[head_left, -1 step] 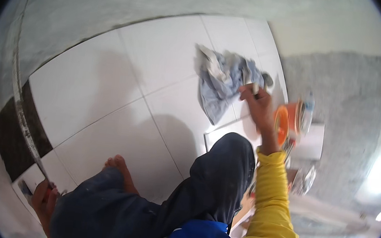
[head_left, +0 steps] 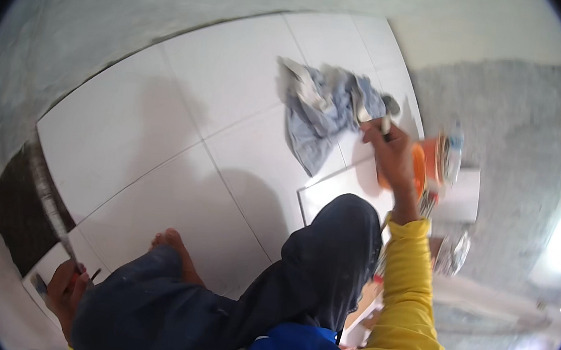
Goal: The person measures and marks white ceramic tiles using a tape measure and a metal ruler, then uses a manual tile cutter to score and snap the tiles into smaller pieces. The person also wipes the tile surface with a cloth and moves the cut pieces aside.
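At the lower left, my left hand [head_left: 65, 292] is closed around a tool with a red handle [head_left: 76, 277] and a thin shaft; its far end is hard to make out. Beside it lies a dark gap [head_left: 21, 204] in the tiling, crossed by a pale narrow strip [head_left: 48, 207]. My right hand [head_left: 393, 157] is raised over the tiles with its fingers pinched on a small pale-tipped object [head_left: 386, 125], too small to name. Just beyond that hand, a crumpled grey-blue cloth [head_left: 315, 117] is spread on the white tiled floor [head_left: 183, 122].
An orange bucket [head_left: 419, 170] and a clear plastic bottle [head_left: 455, 150] stand by the right wall. A crumpled plastic bag [head_left: 453, 253] lies nearer me. A loose white tile [head_left: 341, 192] rests by my knee. My bare foot [head_left: 174, 246] is on the floor.
My right hand has shifted slightly right and toward me, away from the cloth. The whole view has tilted a little. Both hands keep their hold.
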Action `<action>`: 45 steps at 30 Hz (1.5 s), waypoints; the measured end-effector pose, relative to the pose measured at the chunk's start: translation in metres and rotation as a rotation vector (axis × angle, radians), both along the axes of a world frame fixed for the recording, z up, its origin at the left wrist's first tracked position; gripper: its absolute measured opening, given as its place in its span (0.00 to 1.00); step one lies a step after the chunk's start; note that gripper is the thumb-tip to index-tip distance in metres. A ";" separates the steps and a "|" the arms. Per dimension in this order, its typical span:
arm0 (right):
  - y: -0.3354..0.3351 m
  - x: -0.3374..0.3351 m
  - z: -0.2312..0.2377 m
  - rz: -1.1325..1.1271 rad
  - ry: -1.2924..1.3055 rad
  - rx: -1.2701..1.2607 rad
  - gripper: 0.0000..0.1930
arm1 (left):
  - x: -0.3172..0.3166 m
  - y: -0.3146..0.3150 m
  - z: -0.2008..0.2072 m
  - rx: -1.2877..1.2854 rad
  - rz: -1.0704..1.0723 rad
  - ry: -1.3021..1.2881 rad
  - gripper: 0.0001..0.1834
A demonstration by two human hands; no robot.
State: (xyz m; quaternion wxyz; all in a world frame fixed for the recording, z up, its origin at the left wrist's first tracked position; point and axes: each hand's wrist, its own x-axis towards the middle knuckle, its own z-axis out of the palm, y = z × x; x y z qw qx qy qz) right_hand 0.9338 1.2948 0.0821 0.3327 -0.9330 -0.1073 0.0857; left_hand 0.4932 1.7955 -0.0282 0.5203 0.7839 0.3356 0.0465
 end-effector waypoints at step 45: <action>-0.547 -0.279 -0.136 -0.766 0.624 0.007 0.16 | 0.569 -0.553 0.047 1.001 -2.037 -0.467 0.18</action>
